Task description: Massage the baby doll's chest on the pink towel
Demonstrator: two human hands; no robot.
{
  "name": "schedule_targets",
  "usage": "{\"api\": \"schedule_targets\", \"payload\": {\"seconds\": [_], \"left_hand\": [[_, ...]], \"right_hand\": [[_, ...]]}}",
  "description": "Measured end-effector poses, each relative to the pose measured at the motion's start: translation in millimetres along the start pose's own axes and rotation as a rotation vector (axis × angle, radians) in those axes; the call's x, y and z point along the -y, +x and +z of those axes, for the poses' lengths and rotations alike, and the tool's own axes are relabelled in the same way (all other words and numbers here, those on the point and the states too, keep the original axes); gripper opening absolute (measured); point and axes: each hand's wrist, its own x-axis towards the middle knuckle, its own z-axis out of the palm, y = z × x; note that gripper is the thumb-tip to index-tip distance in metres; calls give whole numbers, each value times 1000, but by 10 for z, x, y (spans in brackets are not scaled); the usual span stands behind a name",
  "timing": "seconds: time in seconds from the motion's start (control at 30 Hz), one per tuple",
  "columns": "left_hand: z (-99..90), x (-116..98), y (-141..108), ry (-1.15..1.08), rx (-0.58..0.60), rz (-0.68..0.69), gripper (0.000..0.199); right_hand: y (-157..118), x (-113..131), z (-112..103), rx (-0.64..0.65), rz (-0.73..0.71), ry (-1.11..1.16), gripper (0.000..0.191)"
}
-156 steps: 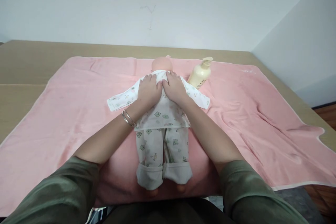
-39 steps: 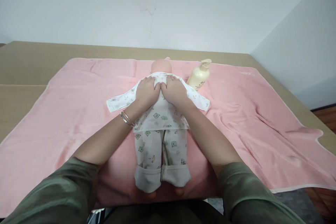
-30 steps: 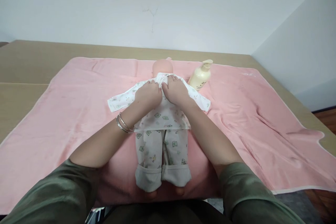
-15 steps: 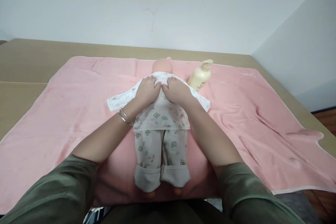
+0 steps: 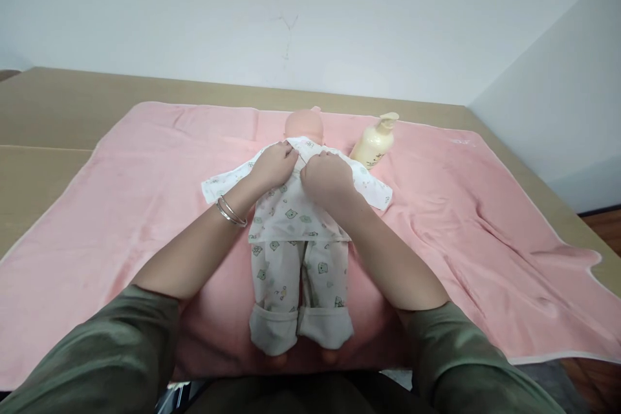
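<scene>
A baby doll lies on a pink blanket (image 5: 160, 174), its bare head (image 5: 305, 125) toward the wall. It wears a white patterned top (image 5: 291, 213) and matching trousers (image 5: 324, 272) with turned-up cuffs. My left hand (image 5: 276, 165), with bangles at the wrist, is closed on the upper part of the top, left of its middle. Beside it, my right hand (image 5: 330, 176) is closed on the top's upper right part. A thin dark line shows on the fabric between both hands.
A cream pump bottle (image 5: 376, 142) leans on the blanket right of the doll's head. The wooden table (image 5: 194, 87) shows around the blanket, with a white wall (image 5: 388, 26) behind it.
Both hands have gone from resting on the top with fingers fairly flat to curled fingers gripping the fabric. The right hand has moved slightly toward me. The view has shifted a little.
</scene>
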Motion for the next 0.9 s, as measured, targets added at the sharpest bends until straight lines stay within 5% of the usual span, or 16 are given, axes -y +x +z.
{"api": "schedule_targets", "payload": {"seconds": [0.2,0.37,0.47,0.77,0.9], "left_hand": [[238,8,-5,17,-189,-4,45],[374,54,-5,-165,-290,-38,50],[380,85,2,-227,-316,-31,48],[415,111,-34,-424,-404,-86,42],[419,103,-49,-492,-442,-74,40]], "right_hand": [[177,-87,157,-117,-71,45,43],[426,-162,400,-284,168,358,56],[465,-177,462,-305,181,468,60],[379,-157,299,-324,169,866,58],[308,-94,245,-422,109,747,64]]}}
